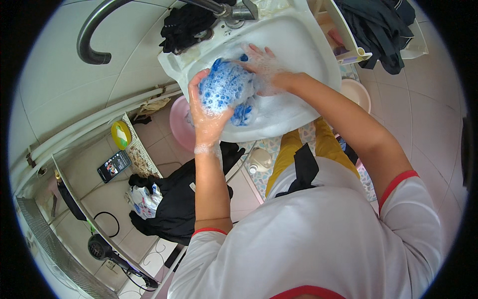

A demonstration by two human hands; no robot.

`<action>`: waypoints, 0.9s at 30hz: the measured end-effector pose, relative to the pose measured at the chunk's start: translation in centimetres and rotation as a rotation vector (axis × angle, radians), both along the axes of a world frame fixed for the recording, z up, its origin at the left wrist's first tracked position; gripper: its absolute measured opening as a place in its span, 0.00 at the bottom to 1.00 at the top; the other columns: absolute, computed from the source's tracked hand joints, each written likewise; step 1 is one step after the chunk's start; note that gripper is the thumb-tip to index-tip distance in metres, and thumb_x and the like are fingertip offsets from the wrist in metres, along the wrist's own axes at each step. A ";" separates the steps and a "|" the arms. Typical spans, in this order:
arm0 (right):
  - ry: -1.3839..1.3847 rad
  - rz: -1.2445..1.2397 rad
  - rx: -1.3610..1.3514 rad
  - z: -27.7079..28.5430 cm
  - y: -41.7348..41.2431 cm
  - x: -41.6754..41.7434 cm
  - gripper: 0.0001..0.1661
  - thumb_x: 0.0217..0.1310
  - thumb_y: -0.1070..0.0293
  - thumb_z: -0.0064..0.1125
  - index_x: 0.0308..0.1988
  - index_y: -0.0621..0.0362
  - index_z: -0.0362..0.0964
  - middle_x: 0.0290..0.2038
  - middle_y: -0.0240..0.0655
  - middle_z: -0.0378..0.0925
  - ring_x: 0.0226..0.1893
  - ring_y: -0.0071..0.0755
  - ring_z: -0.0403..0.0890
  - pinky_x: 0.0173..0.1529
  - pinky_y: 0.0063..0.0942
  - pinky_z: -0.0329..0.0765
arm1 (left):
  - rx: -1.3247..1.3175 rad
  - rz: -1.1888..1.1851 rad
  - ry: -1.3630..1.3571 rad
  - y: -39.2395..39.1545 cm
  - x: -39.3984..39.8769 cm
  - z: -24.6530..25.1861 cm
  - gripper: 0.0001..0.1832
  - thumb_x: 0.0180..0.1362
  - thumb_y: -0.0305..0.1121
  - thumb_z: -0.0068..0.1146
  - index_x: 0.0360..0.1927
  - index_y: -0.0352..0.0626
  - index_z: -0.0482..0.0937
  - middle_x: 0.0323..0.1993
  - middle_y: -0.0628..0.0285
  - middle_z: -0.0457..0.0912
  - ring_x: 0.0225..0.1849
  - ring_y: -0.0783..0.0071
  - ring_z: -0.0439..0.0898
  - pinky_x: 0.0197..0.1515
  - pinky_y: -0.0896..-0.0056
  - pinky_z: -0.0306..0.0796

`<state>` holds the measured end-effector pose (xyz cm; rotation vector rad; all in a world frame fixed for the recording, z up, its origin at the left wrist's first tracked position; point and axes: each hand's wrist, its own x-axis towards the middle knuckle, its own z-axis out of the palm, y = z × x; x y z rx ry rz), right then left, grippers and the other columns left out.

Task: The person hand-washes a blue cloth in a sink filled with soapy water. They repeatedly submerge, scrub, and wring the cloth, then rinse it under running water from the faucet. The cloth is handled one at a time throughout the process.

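Observation:
A soapy blue cloth (226, 84) lies bunched in a white washbasin (313, 56) with thick suds over it. My left hand (205, 108) grips the cloth's near left side, thumb and fingers curved around it. At the cloth's right side is my right hand (261, 67), coated in foam, its fingers spread apart; foam hides whether its lower part touches the cloth. Part of the blue cloth hangs below the main bunch, towards the basin's near edge. Suds hide much of the basin's floor.
A curved metal faucet (93, 48) reaches out left of the basin, beside black fabric (183, 26) on the rim. Dark clothing (373, 30) drapes over a plastic rack at the upper right. Below stand a pink tub (181, 123) and a white jug (260, 160).

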<state>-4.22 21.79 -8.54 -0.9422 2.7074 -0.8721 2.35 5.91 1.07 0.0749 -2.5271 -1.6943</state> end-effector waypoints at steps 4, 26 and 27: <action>-0.300 0.094 -0.217 -5.5 0.6 -0.6 0.43 0.41 0.58 0.61 0.59 0.48 0.53 0.57 0.46 0.57 0.58 0.47 0.57 0.62 0.33 0.54 | 0.377 0.108 -0.232 -2.4 -0.9 -0.8 0.36 0.34 0.25 0.59 0.53 0.37 0.62 0.43 0.56 0.72 0.41 0.66 0.73 0.46 0.71 0.68; -0.795 0.044 0.286 -15.4 -3.1 4.3 0.39 0.48 0.64 0.52 0.60 0.56 0.47 0.58 0.48 0.55 0.58 0.48 0.56 0.61 0.35 0.54 | -0.935 -0.053 -0.961 -1.9 -5.6 -20.3 0.22 0.52 0.36 0.49 0.53 0.49 0.67 0.52 0.50 0.66 0.50 0.51 0.68 0.55 0.60 0.58; -0.791 0.050 0.287 -15.4 -3.0 4.2 0.39 0.48 0.64 0.52 0.60 0.56 0.48 0.58 0.48 0.55 0.58 0.48 0.56 0.61 0.35 0.54 | -0.904 -0.055 -0.983 -2.7 -5.7 -20.6 0.22 0.52 0.36 0.50 0.52 0.48 0.68 0.51 0.49 0.67 0.49 0.51 0.68 0.54 0.60 0.59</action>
